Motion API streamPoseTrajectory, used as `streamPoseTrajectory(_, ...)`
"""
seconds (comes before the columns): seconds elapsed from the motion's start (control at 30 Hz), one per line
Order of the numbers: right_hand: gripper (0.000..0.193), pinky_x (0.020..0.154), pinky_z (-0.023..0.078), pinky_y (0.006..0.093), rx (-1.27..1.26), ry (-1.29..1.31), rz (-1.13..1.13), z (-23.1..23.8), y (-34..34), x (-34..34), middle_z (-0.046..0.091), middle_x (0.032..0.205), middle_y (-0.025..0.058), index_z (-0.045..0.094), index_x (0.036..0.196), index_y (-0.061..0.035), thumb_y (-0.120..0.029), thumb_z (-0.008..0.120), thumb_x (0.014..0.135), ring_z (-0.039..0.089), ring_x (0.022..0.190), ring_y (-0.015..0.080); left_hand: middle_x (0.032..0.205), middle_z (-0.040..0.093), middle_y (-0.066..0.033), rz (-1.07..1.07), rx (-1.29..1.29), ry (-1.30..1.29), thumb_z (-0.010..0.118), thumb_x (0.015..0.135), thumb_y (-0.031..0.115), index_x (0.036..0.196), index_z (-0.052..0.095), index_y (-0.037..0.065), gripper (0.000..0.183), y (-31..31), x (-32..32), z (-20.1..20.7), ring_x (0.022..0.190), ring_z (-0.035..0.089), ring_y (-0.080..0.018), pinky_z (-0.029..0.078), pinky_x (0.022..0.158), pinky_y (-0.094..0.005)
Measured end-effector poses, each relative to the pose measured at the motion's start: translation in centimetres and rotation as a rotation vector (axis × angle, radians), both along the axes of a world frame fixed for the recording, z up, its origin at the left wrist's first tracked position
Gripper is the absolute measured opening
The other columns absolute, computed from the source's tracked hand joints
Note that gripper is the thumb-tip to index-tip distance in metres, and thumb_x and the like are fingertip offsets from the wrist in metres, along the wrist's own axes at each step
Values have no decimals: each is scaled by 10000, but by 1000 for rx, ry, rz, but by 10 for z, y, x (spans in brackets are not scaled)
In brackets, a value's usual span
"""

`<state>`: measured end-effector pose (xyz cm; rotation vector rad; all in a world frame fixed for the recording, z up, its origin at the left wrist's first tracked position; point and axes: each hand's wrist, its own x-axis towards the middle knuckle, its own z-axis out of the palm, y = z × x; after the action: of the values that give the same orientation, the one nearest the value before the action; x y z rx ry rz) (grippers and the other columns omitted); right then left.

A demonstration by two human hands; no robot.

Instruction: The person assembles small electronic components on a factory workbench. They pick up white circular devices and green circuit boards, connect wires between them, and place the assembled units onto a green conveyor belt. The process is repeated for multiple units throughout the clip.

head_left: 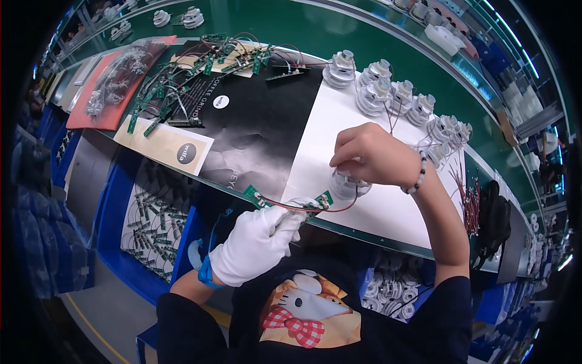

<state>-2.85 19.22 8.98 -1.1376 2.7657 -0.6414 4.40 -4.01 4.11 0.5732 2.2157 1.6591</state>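
My left hand [251,246], in a white glove, is closed round a slim green circuit board [257,196], whose two ends stick out past the fingers. A red wire [285,207] runs from the board across the glove to a white round plastic part [347,188] standing near the table's front edge. Directly above that part is my bare right hand [381,156], its thumb and fingers pinched together. What lies between those fingertips is hidden. Several similar white round parts [373,96], with wires attached, stand in a group beyond the right hand.
Wired circuit boards [163,91] lie heaped at the back left beside a clear bag [121,76] on pink foam. Loose red wires [468,200] lie at the right near a black pouch [494,218]. Blue bins of boards [151,230] and white parts [391,288] sit below the table edge.
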Motion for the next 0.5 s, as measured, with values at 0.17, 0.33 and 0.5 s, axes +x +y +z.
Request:
streamPoseTrajectory(0.17, 15, 638, 469, 360, 201, 344, 7, -7, 4, 10, 546, 697, 102, 593, 635, -9, -17, 587, 624, 566, 694, 267, 611, 594, -71, 28, -6, -57, 544, 883, 133, 969, 596, 16, 154, 3, 0, 0, 470, 568, -128, 444, 445, -240)
streamPoseTrajectory(0.33, 46, 656, 460, 367, 186, 292, -78, -1, 8, 19, 527, 730, 117, 568, 678, 3, -31, 592, 656, 548, 698, 291, 615, 594, -64, 28, 6, -35, 538, 887, 130, 972, 593, 11, 156, 1, -1, 5, 479, 571, -119, 447, 447, -237)
streamPoseTrajectory(0.5, 65, 609, 449, 368, 98, 134, -77, 20, 7, 25, 534, 735, 131, 579, 729, 15, 7, 624, 683, 556, 692, 306, 619, 594, -63, 36, 28, -68, 529, 887, 117, 970, 589, 4, 153, 1, -1, 5, 485, 574, -115, 450, 448, -236)
